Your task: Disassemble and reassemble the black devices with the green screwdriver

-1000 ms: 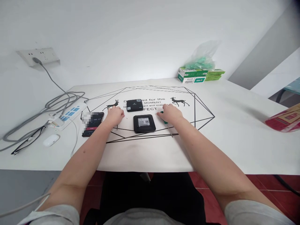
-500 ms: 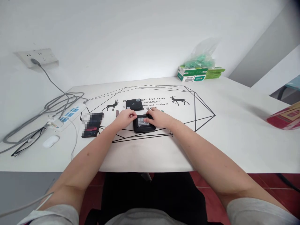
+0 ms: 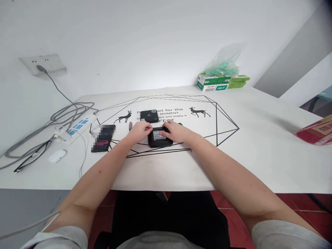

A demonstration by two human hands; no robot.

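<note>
A shallow black plastic casing [image 3: 160,142] with a white printed label lies on the table between my hands. My left hand [image 3: 141,130] is at its far left corner, thumb and fingertips pinched together; whatever they hold is too small to make out. My right hand [image 3: 176,131] grips the casing's right side, thumb over the label and fingers at the far edge. Just behind sits a flat black square box [image 3: 149,116] with small stickers. A small pink-and-blue handle [image 3: 130,126] stands out beyond my left hand, and a bit of a green object [image 3: 180,123] shows behind my right.
To the left lie a phone [image 3: 103,138], a white mouse [image 3: 57,156], glasses [image 3: 33,156] and a power strip [image 3: 81,127] with coiled grey cable [image 3: 61,112]. Green boxes [image 3: 214,80] under a plastic bag stand against the wall. A red package [image 3: 315,133] is at the right edge.
The view has shifted very slightly. Both hands and the casing keep nearly the same positions.
</note>
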